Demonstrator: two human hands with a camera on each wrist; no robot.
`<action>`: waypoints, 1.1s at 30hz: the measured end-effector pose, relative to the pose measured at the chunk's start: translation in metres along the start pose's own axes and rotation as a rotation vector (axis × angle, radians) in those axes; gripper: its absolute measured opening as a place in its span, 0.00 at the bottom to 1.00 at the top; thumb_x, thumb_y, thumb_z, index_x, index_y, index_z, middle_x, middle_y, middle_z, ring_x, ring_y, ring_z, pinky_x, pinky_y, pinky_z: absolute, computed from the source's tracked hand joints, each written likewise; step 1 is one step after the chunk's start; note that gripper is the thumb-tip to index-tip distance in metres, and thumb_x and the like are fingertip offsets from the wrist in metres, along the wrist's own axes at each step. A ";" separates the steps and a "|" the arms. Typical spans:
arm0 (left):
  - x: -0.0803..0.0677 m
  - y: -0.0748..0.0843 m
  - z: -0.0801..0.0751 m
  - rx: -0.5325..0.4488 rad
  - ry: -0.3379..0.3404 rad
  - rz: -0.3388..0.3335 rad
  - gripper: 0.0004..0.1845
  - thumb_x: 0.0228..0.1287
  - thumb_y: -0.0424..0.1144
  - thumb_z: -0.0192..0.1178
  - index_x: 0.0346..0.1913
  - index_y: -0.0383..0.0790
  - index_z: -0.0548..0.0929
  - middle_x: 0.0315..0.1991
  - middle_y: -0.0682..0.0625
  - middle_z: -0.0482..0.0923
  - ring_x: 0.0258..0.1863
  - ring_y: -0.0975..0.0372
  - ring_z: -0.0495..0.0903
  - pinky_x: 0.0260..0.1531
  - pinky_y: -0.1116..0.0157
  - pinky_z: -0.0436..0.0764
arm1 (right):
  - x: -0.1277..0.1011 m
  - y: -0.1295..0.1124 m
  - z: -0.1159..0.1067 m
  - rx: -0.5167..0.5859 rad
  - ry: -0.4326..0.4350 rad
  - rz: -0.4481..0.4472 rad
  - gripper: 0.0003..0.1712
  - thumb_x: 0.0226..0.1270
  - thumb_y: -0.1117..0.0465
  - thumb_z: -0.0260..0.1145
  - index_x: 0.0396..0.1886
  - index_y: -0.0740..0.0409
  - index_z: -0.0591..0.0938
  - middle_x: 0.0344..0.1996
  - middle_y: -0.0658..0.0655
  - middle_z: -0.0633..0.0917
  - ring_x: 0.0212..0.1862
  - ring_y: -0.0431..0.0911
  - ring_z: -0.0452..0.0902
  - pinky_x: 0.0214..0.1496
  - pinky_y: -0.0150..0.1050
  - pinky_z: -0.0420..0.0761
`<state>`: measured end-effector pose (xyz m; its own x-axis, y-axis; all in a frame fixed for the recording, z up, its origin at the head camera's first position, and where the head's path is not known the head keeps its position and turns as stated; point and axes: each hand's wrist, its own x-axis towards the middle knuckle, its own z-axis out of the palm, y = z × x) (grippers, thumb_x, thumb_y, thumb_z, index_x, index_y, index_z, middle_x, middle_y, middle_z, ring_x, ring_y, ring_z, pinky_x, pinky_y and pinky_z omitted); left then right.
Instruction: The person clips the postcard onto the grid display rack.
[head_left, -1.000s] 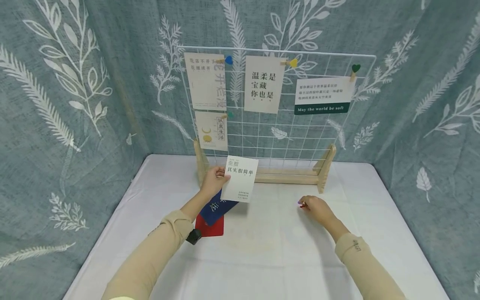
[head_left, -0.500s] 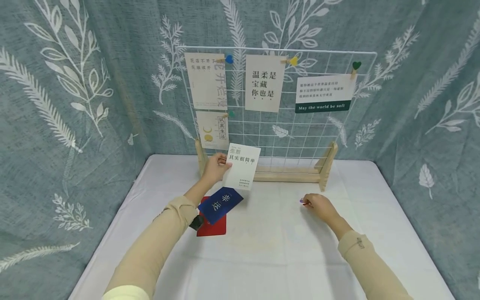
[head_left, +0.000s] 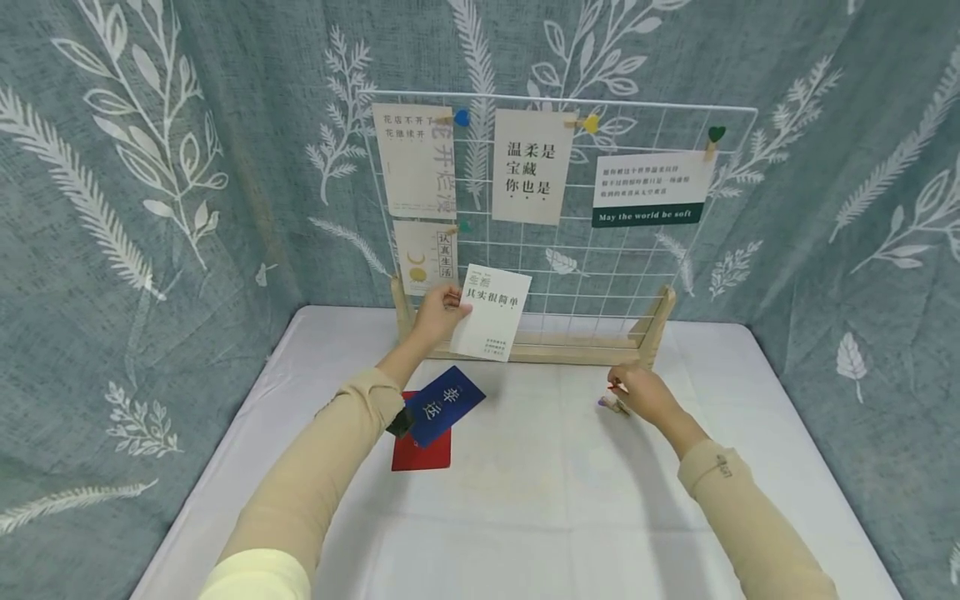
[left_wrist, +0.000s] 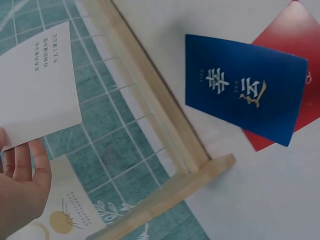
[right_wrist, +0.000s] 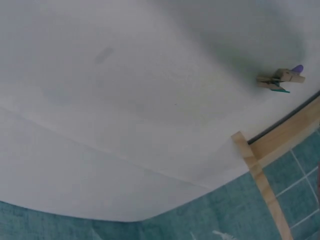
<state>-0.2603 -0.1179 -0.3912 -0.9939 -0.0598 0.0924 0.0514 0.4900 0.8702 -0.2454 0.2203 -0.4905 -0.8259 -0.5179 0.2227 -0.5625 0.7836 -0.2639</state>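
A: Since the left hand (head_left: pixel 435 315) pinches the white card (head_left: pixel 491 312) by its left edge, is that why the whole printed face shows?

B: I think so. Thumb and fingers clamp only the margin, so the card stands upright, slightly tilted, right in front of the lower wires of the wire grid (head_left: pixel 615 250), beside the small card (head_left: pixel 424 258) already clipped there. An edge grip also leaves the top free.

A: And the right hand (head_left: pixel 641 392)?

B: Low over the bench (head_left: pixel 525 500), fingers curled around a small wooden clothespin (head_left: pixel 613 402) with a purple tip. The right wrist view shows more pegs (right_wrist: pixel 280 80) lying on the cloth near the wooden foot (right_wrist: pixel 260 165) of the stand.

A: How does the card itself look?

B: White, portrait, stiff enough to hold flat; bold black characters near the top, fine print lower down.

A: Anything else about?

B: A blue card (head_left: pixel 444 405) lying across a red card (head_left: pixel 422 454) under the left forearm.
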 end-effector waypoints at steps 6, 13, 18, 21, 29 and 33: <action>0.005 0.008 -0.002 0.004 -0.006 0.016 0.12 0.63 0.27 0.57 0.49 0.25 0.75 0.48 0.31 0.78 0.50 0.46 0.77 0.49 0.58 0.78 | 0.004 0.004 -0.005 0.020 0.021 0.003 0.05 0.55 0.74 0.67 0.32 0.67 0.80 0.30 0.60 0.85 0.36 0.54 0.82 0.39 0.46 0.82; 0.010 0.012 -0.002 0.011 0.003 -0.007 0.12 0.64 0.28 0.57 0.49 0.26 0.75 0.49 0.32 0.79 0.52 0.47 0.76 0.49 0.58 0.77 | 0.009 0.003 -0.008 0.031 0.019 -0.020 0.05 0.56 0.72 0.67 0.34 0.67 0.81 0.32 0.60 0.86 0.37 0.53 0.83 0.40 0.45 0.83; 0.015 0.018 0.000 0.009 0.005 -0.012 0.14 0.64 0.29 0.57 0.51 0.26 0.74 0.50 0.33 0.77 0.53 0.47 0.76 0.51 0.57 0.77 | 0.010 0.002 -0.013 0.014 0.031 -0.049 0.04 0.56 0.72 0.67 0.32 0.65 0.81 0.31 0.60 0.86 0.37 0.53 0.83 0.40 0.45 0.83; 0.017 0.023 0.000 0.001 0.009 -0.008 0.14 0.64 0.29 0.57 0.51 0.26 0.74 0.51 0.33 0.76 0.54 0.47 0.75 0.52 0.57 0.76 | 0.012 0.000 -0.016 0.011 0.054 -0.077 0.04 0.55 0.72 0.67 0.31 0.64 0.81 0.30 0.59 0.86 0.36 0.53 0.83 0.38 0.46 0.83; 0.020 0.032 0.006 -0.028 -0.014 -0.021 0.14 0.64 0.29 0.56 0.52 0.27 0.73 0.49 0.33 0.78 0.51 0.48 0.76 0.48 0.60 0.79 | 0.016 -0.003 -0.020 0.028 0.066 -0.102 0.05 0.55 0.73 0.67 0.33 0.66 0.82 0.31 0.60 0.86 0.36 0.53 0.83 0.40 0.42 0.83; 0.025 0.033 0.005 -0.035 -0.008 -0.018 0.14 0.64 0.29 0.56 0.52 0.27 0.74 0.50 0.33 0.78 0.51 0.48 0.77 0.50 0.58 0.79 | 0.020 -0.005 -0.020 0.039 0.065 -0.123 0.06 0.55 0.74 0.66 0.34 0.67 0.82 0.32 0.60 0.86 0.36 0.53 0.84 0.40 0.41 0.84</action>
<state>-0.2843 -0.0986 -0.3629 -0.9955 -0.0615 0.0726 0.0364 0.4583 0.8881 -0.2581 0.2128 -0.4659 -0.7470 -0.5851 0.3155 -0.6616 0.7010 -0.2664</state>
